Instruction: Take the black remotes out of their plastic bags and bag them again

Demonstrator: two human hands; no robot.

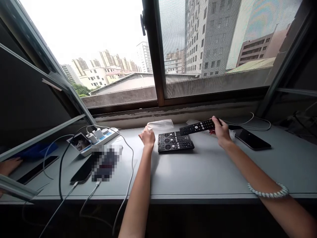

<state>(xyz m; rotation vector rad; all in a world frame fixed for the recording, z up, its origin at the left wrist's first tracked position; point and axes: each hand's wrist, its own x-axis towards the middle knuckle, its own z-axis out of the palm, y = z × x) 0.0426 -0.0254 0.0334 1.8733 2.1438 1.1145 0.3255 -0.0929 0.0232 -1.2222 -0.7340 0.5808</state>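
My right hand (221, 131) is closed on the right end of a black remote control (197, 127), holding it level just above the grey desk (210, 168). Under and left of it, three more black remotes (175, 142) lie side by side on the desk. My left hand (148, 136) is closed on a white cloth or tissue (160, 125) that rests at the back of the desk, just left of the remotes.
A black phone (250, 138) lies right of my right hand with white cables (252, 121) behind it. At the left sit a white power strip (99, 138) with chargers, another phone (83, 172) and trailing cables. Another person's hand (8, 165) shows at the far left edge.
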